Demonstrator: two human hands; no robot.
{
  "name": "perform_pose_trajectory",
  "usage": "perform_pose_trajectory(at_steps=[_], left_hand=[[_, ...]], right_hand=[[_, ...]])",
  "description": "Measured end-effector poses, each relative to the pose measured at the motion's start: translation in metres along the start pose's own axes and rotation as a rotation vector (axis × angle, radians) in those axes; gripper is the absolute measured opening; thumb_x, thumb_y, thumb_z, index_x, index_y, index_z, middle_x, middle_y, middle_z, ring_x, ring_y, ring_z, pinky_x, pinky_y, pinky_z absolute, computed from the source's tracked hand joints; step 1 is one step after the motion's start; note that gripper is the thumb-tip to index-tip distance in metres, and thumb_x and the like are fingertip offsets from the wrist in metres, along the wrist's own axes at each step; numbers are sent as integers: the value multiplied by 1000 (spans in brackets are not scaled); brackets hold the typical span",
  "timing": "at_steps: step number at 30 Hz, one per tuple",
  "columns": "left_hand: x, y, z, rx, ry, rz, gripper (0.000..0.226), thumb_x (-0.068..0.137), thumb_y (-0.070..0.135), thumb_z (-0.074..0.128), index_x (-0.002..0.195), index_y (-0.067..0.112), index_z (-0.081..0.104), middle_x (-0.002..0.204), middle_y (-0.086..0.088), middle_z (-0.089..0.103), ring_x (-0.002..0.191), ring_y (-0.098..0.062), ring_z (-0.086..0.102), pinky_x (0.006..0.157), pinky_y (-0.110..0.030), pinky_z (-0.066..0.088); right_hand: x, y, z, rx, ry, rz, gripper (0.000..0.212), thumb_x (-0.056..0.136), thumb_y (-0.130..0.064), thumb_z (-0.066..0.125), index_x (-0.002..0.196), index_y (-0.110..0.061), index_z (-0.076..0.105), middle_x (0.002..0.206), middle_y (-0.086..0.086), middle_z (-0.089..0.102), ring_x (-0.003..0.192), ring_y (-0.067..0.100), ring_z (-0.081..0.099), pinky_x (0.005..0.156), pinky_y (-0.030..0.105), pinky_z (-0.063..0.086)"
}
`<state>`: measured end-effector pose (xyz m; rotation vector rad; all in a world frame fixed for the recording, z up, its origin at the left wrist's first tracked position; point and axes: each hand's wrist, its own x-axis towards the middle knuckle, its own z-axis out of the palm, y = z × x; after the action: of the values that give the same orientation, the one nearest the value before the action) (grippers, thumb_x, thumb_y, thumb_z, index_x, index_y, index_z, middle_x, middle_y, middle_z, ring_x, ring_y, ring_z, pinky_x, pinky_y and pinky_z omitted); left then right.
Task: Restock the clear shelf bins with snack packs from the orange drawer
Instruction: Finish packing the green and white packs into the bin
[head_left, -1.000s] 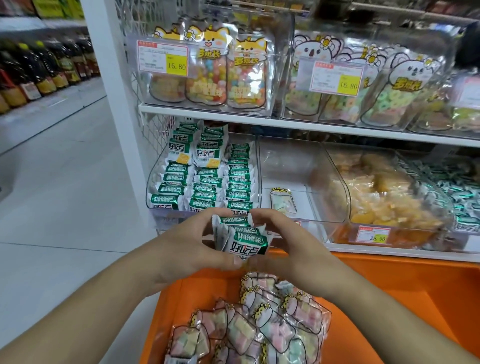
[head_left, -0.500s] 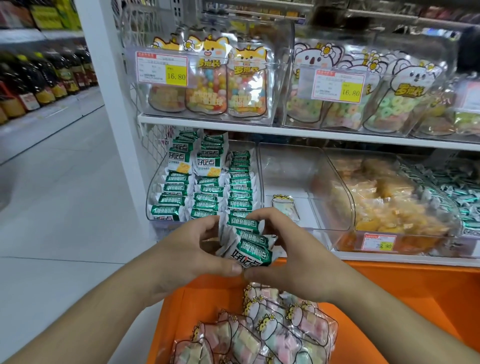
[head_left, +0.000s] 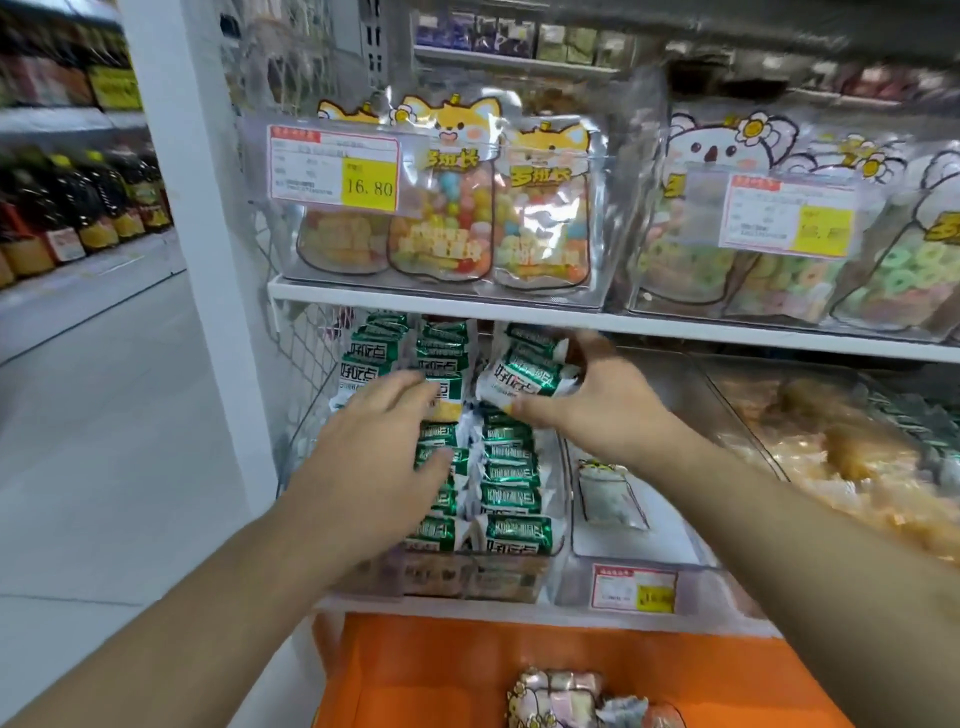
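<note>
1. Green-and-white crinkly foil snack packs (head_left: 511, 499) are stacked in neat rows inside a clear hard-plastic shelf bin (head_left: 558, 512) on the lower white shelf, as seen from the head camera.
2. A small bundle of the same green-and-white packs (head_left: 524, 376) is gripped by the right hand (head_left: 597, 410), thumb beneath and fingers curled over the top, above the right-hand rows and just under the upper shelf edge.
3. The left hand (head_left: 384, 452) is held flat with fingers straight and spread, resting on the left rows; nothing is grasped by it.
4. A neighbouring clear plastic bin (head_left: 670, 564) to the right is seen holding a single pale pouch (head_left: 605, 493), with a price tag (head_left: 634, 587) fixed to its front.
5. Further right, a bin of yellowish wrapped snacks (head_left: 841, 467) is blurred.
6. Glossy cartoon-printed candy bags (head_left: 467, 208) are stood upright in clear bins on the shelf above.
7. A bright orange plastic drawer (head_left: 441, 670) is open below the shelf lip, with pastel wrapped packs (head_left: 558, 696) at its bottom edge.
8. Little room is left between the stacked packs and the upper shelf; open tiled floor (head_left: 104, 441) lies to the left.
</note>
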<state>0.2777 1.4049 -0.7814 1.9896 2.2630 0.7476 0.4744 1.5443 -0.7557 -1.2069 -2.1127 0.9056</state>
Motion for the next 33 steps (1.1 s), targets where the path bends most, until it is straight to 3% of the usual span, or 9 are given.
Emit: perform_pose_trajectory(at_steps=[3,5,8,12,16,18,21,25,33], left_hand=[[15,-7,9,55,-3,-17,66,105,47,51,163,32,23,170,11,19,157,-13,14,127,-38,15],[19,-10,14,65,21,-2,66,103,44,54,162,34,25,167,13,22,154,-12,18,126,-36,18],[25,-14,19,64,73,14,59,102,39,56,156,33,34,158,15,33,146,-10,25,123,-34,24],[27,-15,21,75,97,17,55,101,37,56,153,31,38,154,15,36,143,-11,27,122,-35,26],[26,-16,21,81,96,26,56,100,34,56,153,30,39,153,14,37,143,-12,27,121,-36,27],[26,-16,21,85,93,25,57,99,32,56,154,30,38,152,15,37,143,-11,26,122,-36,26],[25,-16,22,91,88,29,60,98,29,56,154,30,36,152,15,36,143,-11,25,122,-35,25],[25,-17,21,86,85,28,61,97,27,58,154,30,36,152,15,36,142,-11,25,122,-37,25],[26,-16,22,83,90,25,63,96,27,58,155,30,36,152,14,36,142,-12,25,123,-37,26]], right_hand=[[44,8,2,-98,-54,42,57,73,-46,94,113,-19,64,101,-9,73,91,4,70,81,13,57],[60,12,2,-127,-53,40,56,71,-42,95,118,-26,70,105,-12,76,95,5,71,89,24,58],[75,20,1,-158,-84,17,50,76,-28,94,116,-25,64,100,-13,69,74,-8,62,59,8,49],[86,25,7,-232,-94,-17,70,70,-41,96,128,-28,58,113,-8,65,88,0,65,73,21,55],[91,26,9,-249,-99,-47,63,80,-25,92,131,-25,56,107,-18,59,83,-3,58,59,6,46],[95,27,12,-274,-98,-63,68,80,-28,92,137,-26,54,116,-16,60,102,5,60,76,9,48],[99,27,14,-332,-90,-68,87,74,-39,94,148,-26,51,137,-13,59,126,12,55,104,29,46],[101,26,14,-355,-110,-68,86,70,-47,95,144,-29,56,137,-10,65,125,14,60,110,39,49],[88,30,13,-232,-18,-79,78,84,-44,86,153,-35,49,152,-10,53,135,16,53,113,35,43]])
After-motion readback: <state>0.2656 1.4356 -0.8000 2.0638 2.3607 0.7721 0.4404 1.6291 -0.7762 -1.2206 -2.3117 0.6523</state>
